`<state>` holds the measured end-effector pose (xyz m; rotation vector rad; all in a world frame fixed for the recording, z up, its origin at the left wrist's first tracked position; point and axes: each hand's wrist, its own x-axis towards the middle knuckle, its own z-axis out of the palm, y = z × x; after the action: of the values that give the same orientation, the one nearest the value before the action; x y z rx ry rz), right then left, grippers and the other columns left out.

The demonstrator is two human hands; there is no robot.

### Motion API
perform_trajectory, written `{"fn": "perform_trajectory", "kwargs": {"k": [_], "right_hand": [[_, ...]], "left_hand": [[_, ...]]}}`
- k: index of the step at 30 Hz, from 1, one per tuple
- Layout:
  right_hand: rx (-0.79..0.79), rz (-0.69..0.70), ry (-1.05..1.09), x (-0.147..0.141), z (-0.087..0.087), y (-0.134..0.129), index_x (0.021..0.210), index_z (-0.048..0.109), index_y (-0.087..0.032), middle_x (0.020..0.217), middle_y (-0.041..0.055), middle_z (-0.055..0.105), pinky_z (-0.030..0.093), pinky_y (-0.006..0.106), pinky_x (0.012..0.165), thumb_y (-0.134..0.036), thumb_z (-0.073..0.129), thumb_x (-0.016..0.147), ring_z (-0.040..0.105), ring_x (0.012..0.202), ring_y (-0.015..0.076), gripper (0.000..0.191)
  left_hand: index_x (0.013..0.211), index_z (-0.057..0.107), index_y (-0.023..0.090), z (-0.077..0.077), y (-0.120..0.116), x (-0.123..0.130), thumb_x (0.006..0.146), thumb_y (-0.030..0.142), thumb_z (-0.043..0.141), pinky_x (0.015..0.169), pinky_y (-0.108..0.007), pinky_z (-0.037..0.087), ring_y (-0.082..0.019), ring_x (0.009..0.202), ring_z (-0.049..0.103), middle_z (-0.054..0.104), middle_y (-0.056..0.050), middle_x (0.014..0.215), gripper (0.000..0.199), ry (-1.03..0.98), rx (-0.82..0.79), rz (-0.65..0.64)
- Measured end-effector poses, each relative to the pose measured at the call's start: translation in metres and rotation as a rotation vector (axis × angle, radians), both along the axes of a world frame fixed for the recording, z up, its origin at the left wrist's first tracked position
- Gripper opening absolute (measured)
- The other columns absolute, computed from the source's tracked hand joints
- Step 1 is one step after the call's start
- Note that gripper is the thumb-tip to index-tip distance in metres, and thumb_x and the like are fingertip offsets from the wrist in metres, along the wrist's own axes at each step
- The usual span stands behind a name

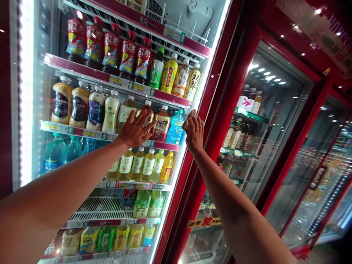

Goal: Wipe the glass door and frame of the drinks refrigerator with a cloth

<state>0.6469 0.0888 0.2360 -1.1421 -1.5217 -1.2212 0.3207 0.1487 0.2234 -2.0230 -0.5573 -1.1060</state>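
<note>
My left hand (137, 128) is spread open, palm forward, in front of the bottles on the middle shelf (79, 131) of a lit drinks cooler. It covers part of a brown bottle; whether it touches anything there is unclear. My right hand (194, 134) is closed around a crumpled, greyish-brown cloth (190, 119), which lies against the bright right edge of the cooler's opening, beside the red frame (205, 106). Just left of the cloth stands a blue bottle (175, 127). Next to that is a bottle with a red and tan label (162, 124).
Red-capped tea bottles (111, 47) fill the shelf above. Light-coloured tea bottles (149, 165) stand below, over a wire shelf (106, 207) and a lower row of bottles. More red-framed glass-door coolers (275, 121) extend to the right.
</note>
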Motion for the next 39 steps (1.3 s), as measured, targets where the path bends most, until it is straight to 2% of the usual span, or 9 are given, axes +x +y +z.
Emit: {"fn": "perform_trajectory", "kwargs": {"k": [4,6,13,16,20,24,27,34,39], "right_hand": [[-0.010,0.048,0.023,0.003,-0.017,0.000,0.166,0.019,-0.033,0.166,0.0101,0.039,0.024,0.065,0.130,-0.020,0.045,0.103,0.020,0.162,0.0313,0.070],[-0.033,0.067,0.014,0.006,-0.019,-0.001,0.165,0.024,-0.032,0.166,0.0100,0.040,0.023,0.065,0.130,-0.020,0.046,0.102,0.020,0.162,0.0315,0.068],[0.021,0.078,0.049,0.020,0.021,0.003,0.160,0.037,-0.024,0.164,0.0128,0.044,0.022,0.065,0.129,-0.021,0.044,0.103,0.024,0.161,0.0310,0.058],[0.052,0.111,0.051,0.020,0.013,0.005,0.161,0.035,-0.027,0.164,0.0123,0.045,0.022,0.065,0.128,-0.024,0.045,0.103,0.025,0.160,0.0300,0.058],[0.051,0.075,0.023,0.021,0.000,0.004,0.159,0.038,-0.025,0.162,0.0132,0.046,0.024,0.064,0.128,-0.027,0.047,0.103,0.028,0.159,0.0300,0.057],[-0.008,0.067,0.036,0.028,0.022,0.005,0.158,0.040,-0.023,0.165,0.0138,0.042,0.022,0.063,0.129,-0.027,0.045,0.102,0.026,0.160,0.0292,0.057],[0.025,0.086,0.057,0.030,0.041,0.009,0.156,0.042,-0.025,0.165,0.0121,0.043,0.023,0.063,0.128,-0.030,0.043,0.103,0.028,0.159,0.0283,0.054],[0.068,0.111,0.053,0.026,0.040,0.008,0.157,0.042,-0.025,0.163,0.0127,0.045,0.022,0.064,0.128,-0.030,0.039,0.104,0.028,0.159,0.0290,0.053],[0.069,0.071,0.061,0.026,0.062,0.011,0.156,0.042,-0.023,0.164,0.0123,0.043,0.023,0.062,0.128,-0.033,0.044,0.103,0.029,0.158,0.0292,0.054]], "left_hand": [[0.166,0.010,0.037,0.000,-0.001,0.000,0.097,0.044,0.053,0.130,-0.059,-0.008,-0.027,0.163,0.001,0.003,-0.007,0.176,0.081,0.015,-0.011,0.037],[0.165,0.014,0.037,0.000,-0.001,0.000,0.097,0.044,0.052,0.130,-0.059,-0.008,-0.027,0.163,0.001,0.004,-0.007,0.176,0.079,0.012,-0.013,0.047],[0.164,0.019,0.037,0.000,-0.001,0.000,0.097,0.045,0.052,0.131,-0.060,-0.006,-0.028,0.163,0.004,0.006,-0.006,0.176,0.075,-0.004,0.001,0.051],[0.164,0.019,0.037,0.000,-0.003,0.000,0.098,0.046,0.051,0.131,-0.059,-0.006,-0.027,0.163,0.004,0.007,-0.007,0.175,0.074,-0.001,-0.008,0.070],[0.164,0.017,0.038,0.000,-0.005,0.001,0.098,0.046,0.050,0.131,-0.057,-0.006,-0.026,0.163,0.004,0.007,-0.005,0.175,0.075,-0.011,-0.015,0.070],[0.165,0.015,0.040,-0.001,-0.003,0.001,0.097,0.045,0.051,0.131,-0.056,-0.007,-0.026,0.163,0.005,0.005,-0.004,0.175,0.077,-0.017,-0.001,0.067],[0.164,0.014,0.041,-0.002,-0.002,0.001,0.097,0.045,0.052,0.132,-0.055,-0.006,-0.026,0.163,0.007,0.006,-0.003,0.176,0.077,-0.034,0.017,0.050],[0.164,0.015,0.041,-0.002,-0.002,0.001,0.097,0.046,0.050,0.132,-0.056,-0.004,-0.026,0.163,0.008,0.007,-0.003,0.176,0.076,-0.037,0.038,0.048],[0.165,0.016,0.037,-0.002,-0.003,0.000,0.098,0.047,0.048,0.132,-0.056,-0.006,-0.025,0.163,0.004,0.006,-0.005,0.176,0.075,-0.004,0.020,0.124]]}}
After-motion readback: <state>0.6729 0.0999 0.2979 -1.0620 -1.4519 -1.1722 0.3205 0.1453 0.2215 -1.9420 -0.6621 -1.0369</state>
